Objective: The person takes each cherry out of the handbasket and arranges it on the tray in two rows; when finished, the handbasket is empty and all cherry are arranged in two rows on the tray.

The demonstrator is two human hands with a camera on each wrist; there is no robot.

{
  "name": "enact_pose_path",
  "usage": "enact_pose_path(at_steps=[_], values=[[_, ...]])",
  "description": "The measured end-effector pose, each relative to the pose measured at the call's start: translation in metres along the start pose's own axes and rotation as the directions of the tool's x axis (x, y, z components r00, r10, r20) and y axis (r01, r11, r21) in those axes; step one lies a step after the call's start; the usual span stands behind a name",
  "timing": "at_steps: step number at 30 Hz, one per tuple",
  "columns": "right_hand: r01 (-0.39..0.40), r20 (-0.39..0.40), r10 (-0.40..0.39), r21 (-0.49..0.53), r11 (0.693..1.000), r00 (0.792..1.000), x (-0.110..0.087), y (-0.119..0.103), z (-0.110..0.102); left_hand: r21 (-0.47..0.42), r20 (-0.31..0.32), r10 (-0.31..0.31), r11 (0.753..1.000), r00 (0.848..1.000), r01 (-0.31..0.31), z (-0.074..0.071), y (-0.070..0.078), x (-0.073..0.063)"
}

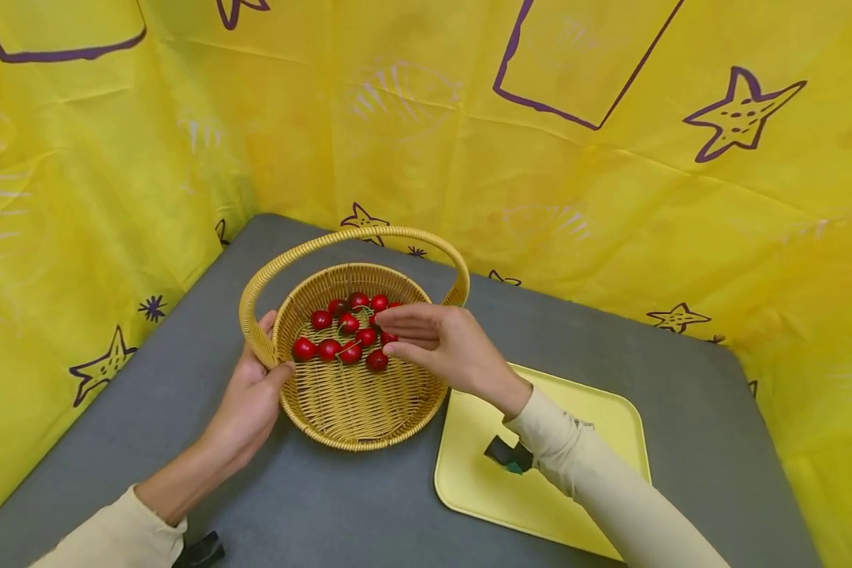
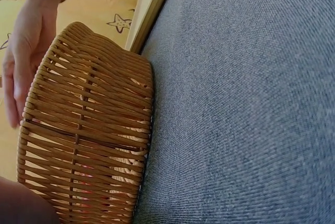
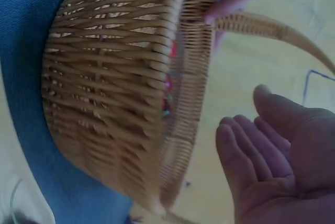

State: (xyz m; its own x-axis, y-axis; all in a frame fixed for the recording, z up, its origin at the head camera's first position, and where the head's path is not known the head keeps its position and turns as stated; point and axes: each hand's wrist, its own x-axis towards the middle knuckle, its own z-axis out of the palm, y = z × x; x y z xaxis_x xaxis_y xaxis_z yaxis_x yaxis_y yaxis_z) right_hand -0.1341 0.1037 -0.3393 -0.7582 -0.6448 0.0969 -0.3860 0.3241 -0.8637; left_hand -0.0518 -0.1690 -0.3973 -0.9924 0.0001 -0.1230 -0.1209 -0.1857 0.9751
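A round wicker basket with a tall arched handle sits on the grey table in the head view. Several red cherries, some with green stems, lie in its far half. My left hand grips the basket's left rim where the handle joins, thumb on the inner side. Over the basket's right side hovers my right hand, its fingers held together and nearly straight, hiding some cherries. In the right wrist view that hand has nothing in its palm and stands apart from the rim.
To the right of the basket a yellow tray lies on the grey tabletop, partly under my right forearm. Yellow cloth printed with starfish and fish bones hangs behind and beside the table.
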Motion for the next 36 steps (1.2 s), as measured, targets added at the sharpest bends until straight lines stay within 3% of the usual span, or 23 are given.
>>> enact_pose_path(at_steps=[7,17,30,32,36], values=[[-0.031,0.080,0.034,-0.037,0.999,0.996,0.019,0.017,0.017,-0.003,0.004,0.000,1.000,1.000,0.000,-0.002,-0.001,-0.001],[-0.081,0.122,0.105,-0.189,0.979,0.987,0.024,0.030,0.032,-0.009,0.000,-0.003,1.000,1.000,0.003,-0.001,-0.002,-0.001],[-0.038,0.071,0.079,-0.453,0.890,0.994,0.023,0.033,0.047,-0.005,0.002,0.003,1.000,1.000,-0.003,-0.003,-0.001,-0.002],[-0.031,0.068,0.069,-0.450,0.893,0.995,0.023,0.034,0.047,-0.006,0.005,0.000,1.000,1.000,0.000,-0.003,-0.002,-0.002],[-0.025,0.054,0.048,-0.371,0.928,0.997,0.020,0.033,0.043,-0.003,0.009,-0.006,1.000,1.000,0.006,-0.003,-0.002,-0.002]])
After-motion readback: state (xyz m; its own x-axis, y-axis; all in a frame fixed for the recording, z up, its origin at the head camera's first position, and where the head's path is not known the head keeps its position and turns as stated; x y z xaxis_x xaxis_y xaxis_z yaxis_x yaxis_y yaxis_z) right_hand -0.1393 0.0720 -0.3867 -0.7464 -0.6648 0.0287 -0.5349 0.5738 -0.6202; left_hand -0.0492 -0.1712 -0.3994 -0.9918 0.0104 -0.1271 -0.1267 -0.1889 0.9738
